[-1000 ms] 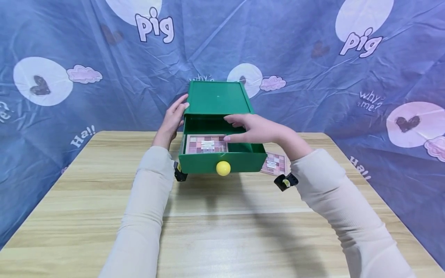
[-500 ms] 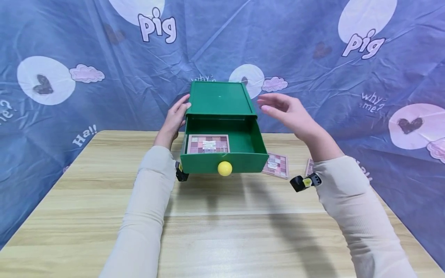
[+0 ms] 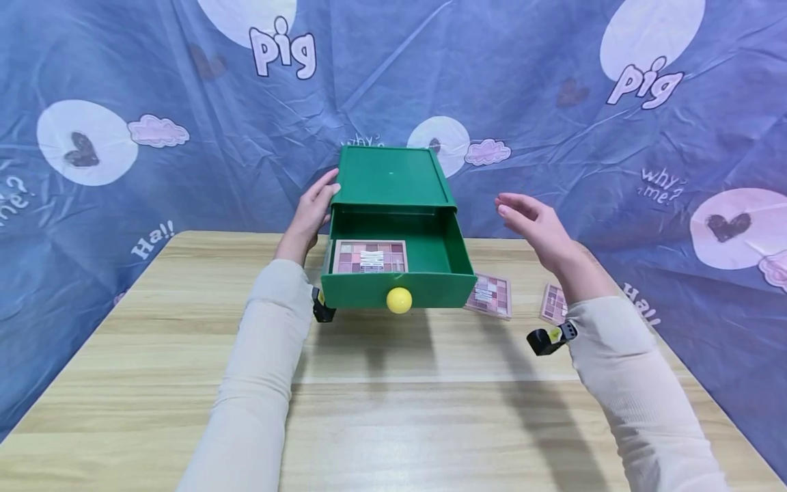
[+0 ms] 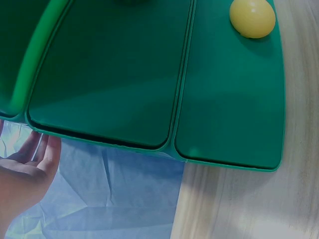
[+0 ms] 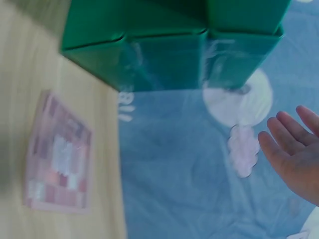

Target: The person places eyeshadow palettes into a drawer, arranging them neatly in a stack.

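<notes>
A green drawer box [image 3: 390, 179] stands at the far middle of the wooden table, its drawer [image 3: 398, 287] with a yellow knob [image 3: 399, 300] pulled out. A pink eyeshadow palette [image 3: 371, 256] lies in the drawer's left part. My left hand [image 3: 315, 208] rests with straight fingers against the box's left side. My right hand [image 3: 533, 225] hovers open in the air to the right of the box and holds nothing. In the left wrist view the green box [image 4: 149, 79] and knob [image 4: 252, 18] fill the frame, the left hand [image 4: 25, 174] at the lower left.
Two more pink palettes lie on the table right of the drawer, one [image 3: 490, 295] close to it and one [image 3: 555, 303] by my right forearm; the near one [image 5: 59, 157] shows in the right wrist view. A blue printed cloth [image 3: 553, 123] hangs behind the table [image 3: 399, 410].
My right hand has left the drawer, where a palette now lies, risen and swung out to the right of the box. The left hand has stayed on the box's side.
</notes>
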`<action>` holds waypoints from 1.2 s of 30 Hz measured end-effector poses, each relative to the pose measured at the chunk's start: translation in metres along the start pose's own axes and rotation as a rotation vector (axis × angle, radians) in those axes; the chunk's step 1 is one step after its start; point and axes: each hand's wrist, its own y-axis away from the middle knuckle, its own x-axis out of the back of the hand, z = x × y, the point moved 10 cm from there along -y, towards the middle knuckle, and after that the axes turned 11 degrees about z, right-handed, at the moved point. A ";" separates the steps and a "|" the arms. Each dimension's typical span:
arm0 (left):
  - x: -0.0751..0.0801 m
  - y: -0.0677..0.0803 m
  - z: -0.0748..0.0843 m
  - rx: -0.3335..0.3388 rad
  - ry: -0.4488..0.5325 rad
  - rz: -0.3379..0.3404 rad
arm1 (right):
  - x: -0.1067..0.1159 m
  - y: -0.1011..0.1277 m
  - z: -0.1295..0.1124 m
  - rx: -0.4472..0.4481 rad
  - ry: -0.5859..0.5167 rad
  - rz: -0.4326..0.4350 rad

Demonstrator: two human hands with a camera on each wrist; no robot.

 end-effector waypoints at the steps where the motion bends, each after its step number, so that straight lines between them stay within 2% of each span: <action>1: 0.000 0.000 0.000 -0.001 -0.001 0.002 | 0.002 0.000 0.006 -0.019 0.010 0.008; 8: 0.000 0.001 0.000 0.006 -0.011 0.012 | 0.008 0.001 0.051 -0.131 -0.002 0.040; 17: 0.000 -0.001 0.001 0.006 -0.035 0.003 | 0.003 0.005 0.093 -0.186 0.075 0.107; 25: 0.001 0.000 -0.001 0.014 -0.039 0.011 | -0.008 0.008 0.116 -0.205 0.139 0.052; 36: 0.001 0.000 0.000 0.010 -0.028 0.015 | -0.007 0.016 0.155 -0.255 0.373 -0.034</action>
